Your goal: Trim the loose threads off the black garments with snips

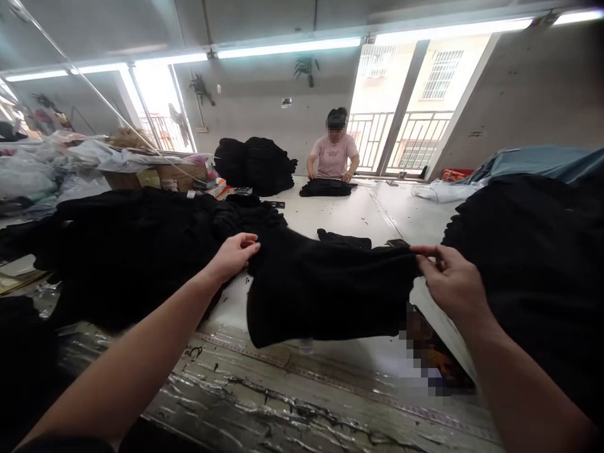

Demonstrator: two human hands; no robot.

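Note:
A black garment (330, 283) is stretched between my hands above the table's near side, its lower edge hanging down. I cannot make out what kind of garment it is. My left hand (233, 255) pinches its upper left edge, thumb and fingers nearly together. At the upper right corner, my right hand (448, 277) grips the cloth between thumb and fingers. Just behind the cloth lies a small folded black piece (344, 239), partly hidden by it. A dark flat object (399, 243) shows beside my right fingertips.
Heaped black garments (136, 245) lie on the left, and a tall black stack (533, 245) stands on the right. Across the white table (349, 217), a person (334, 151) has both hands on folded black cloth (326, 187). A measuring tape (264, 353) runs along the near edge.

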